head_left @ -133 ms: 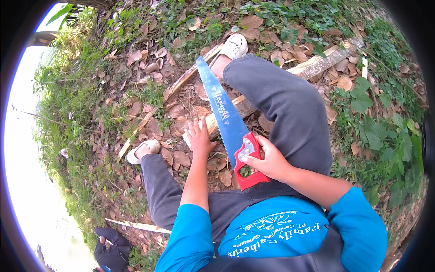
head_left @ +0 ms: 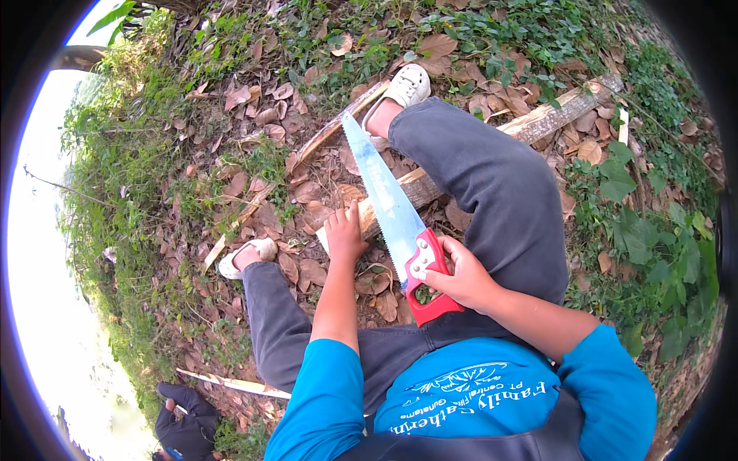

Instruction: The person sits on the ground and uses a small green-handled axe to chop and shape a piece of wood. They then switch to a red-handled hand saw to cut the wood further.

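My right hand [head_left: 465, 278] is closed round the red handle of a handsaw [head_left: 387, 201]. The long toothed blade points away from me, slightly to the left, and shines pale in the light. Beneath it a log [head_left: 420, 187] runs from near my left hand, under my bent right leg, to the far right. My left hand [head_left: 344, 234] grips the log's pale, bare near end, left of the blade, with its fingers curled over the wood. The blade crosses above the log close to these fingers; whether its teeth touch the wood I cannot tell.
My feet in white clogs [head_left: 410, 84] stand on either side of the log's near end. A split strip of wood [head_left: 338, 127] lies beyond the blade, another [head_left: 234, 383] at lower left. Dry leaves and green plants cover the ground. A person in dark clothes [head_left: 188, 422] is at lower left.
The blade has tilted, turning from plain blue to a bright reflection. The saw sits slightly lower and further right in view. My left fingers look less spread on the log.
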`<state>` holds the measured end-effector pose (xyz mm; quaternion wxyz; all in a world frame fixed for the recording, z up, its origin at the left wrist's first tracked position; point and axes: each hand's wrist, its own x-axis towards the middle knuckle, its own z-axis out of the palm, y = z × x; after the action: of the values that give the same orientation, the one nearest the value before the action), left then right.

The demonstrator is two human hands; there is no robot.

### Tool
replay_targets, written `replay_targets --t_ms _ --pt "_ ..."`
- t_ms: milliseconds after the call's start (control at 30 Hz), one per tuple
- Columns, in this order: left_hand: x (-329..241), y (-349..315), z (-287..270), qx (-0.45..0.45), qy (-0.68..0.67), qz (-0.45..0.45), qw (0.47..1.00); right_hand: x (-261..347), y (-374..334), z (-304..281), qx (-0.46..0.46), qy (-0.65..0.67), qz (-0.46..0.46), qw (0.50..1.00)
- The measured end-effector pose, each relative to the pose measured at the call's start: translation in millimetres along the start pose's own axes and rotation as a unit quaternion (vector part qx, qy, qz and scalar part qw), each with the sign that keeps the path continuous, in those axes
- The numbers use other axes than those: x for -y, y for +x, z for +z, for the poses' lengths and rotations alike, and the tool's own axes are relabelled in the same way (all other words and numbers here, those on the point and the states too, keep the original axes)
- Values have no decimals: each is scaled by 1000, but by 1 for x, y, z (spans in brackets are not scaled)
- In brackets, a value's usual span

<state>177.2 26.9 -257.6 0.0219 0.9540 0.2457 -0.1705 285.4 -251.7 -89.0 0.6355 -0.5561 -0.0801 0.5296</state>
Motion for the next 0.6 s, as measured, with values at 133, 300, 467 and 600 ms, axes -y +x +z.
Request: replay_targets --t_ms 133,300,467,600 --pt "12 -3 -15 21 -14 42 999 9 -10 9 11 44 18 999" --pt "52 -17 -68 109 -125 87 982 19 -32 19 52 96 -8 994" --pt "91 -58 -93 232 -203 105 945 44 -73 42 70 177 19 982" --pt "99 -111 -150 253 -230 92 935 53 -101 37 138 196 -47 970"
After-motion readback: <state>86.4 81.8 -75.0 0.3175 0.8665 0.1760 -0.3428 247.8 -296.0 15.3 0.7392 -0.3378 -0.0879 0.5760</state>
